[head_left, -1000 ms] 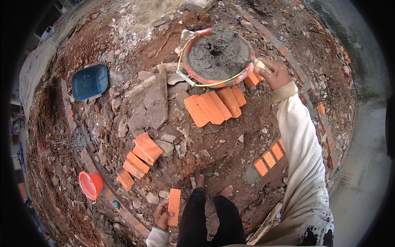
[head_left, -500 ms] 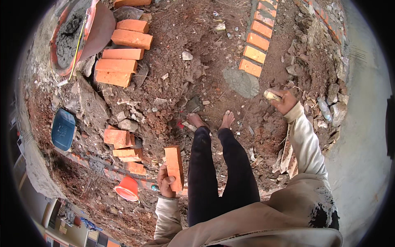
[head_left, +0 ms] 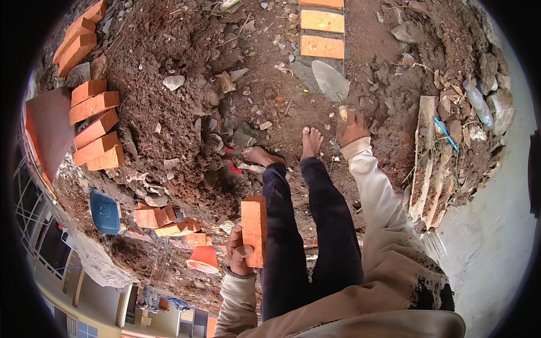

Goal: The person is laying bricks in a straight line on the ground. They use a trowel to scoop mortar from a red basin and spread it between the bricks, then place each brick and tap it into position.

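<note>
An orange brick (head_left: 254, 231) stands lengthwise in my left hand (head_left: 239, 250), fingers behind it and thumb across its face, beside my left thigh. My right hand (head_left: 353, 127) is closed round the light handle of a trowel (head_left: 331, 81). The trowel's grey, leaf-shaped blade lies over wet mortar (head_left: 305, 72), which shows along its left side. Just beyond the blade is the near end of a row of laid bricks (head_left: 322, 47), with grey mortar between them. A thin string (head_left: 344, 53) runs along the row's right side.
Loose bricks (head_left: 93, 112) lie on the soil at left, by a tilted mortar container (head_left: 51, 127). A blue basin (head_left: 105, 211) and an orange bucket (head_left: 203, 259) sit nearer. Rubble, a plastic bottle (head_left: 478, 103) and a broken slab (head_left: 424, 158) lie at right, beside a concrete surface (head_left: 479, 242).
My right hand has moved left, and the trowel blade now shows flat over the mortar. My view has shifted and turned. The brick stays in my left hand.
</note>
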A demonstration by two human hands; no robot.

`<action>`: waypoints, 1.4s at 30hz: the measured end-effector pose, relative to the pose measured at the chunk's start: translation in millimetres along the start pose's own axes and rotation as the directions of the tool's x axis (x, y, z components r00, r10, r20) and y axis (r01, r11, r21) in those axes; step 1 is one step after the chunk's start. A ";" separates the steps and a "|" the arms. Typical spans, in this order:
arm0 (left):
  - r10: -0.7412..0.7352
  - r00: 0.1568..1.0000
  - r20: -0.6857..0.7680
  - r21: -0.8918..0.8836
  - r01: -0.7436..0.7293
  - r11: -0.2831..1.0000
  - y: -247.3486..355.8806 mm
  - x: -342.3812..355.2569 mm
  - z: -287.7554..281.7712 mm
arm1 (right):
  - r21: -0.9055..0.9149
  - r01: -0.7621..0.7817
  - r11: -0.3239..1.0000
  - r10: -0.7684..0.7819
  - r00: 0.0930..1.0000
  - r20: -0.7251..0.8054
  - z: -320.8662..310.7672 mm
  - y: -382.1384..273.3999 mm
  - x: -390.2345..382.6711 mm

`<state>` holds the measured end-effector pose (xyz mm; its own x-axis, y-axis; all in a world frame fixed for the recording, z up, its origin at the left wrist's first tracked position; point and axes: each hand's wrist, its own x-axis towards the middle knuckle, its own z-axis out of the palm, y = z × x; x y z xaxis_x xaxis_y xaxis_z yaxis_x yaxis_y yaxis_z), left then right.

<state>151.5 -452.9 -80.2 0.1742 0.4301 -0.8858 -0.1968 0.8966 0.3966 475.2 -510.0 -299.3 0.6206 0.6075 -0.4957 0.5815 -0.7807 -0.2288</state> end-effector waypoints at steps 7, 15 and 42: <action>-0.017 1.000 -0.002 0.054 0.017 0.998 -0.6 24.0 22.2 | -0.033 -0.114 0.993 0.119 0.953 0.280 74.6 -38.0 36.3; -0.012 1.000 -0.003 0.092 0.012 0.996 9.8 37.3 25.4 | 0.189 -0.309 0.932 0.286 0.948 0.139 73.9 15.1 29.9; -0.177 0.660 0.730 0.375 -0.603 -0.704 -83.7 414.2 213.9 | 0.712 -0.235 0.662 0.261 0.962 0.075 65.9 104.9 -174.0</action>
<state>446.5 -327.2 -428.7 0.8540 0.2019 -0.4795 0.3950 -0.8514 0.3451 393.6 -707.3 -292.2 0.7100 0.3696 -0.5994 -0.1352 -0.7639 -0.6310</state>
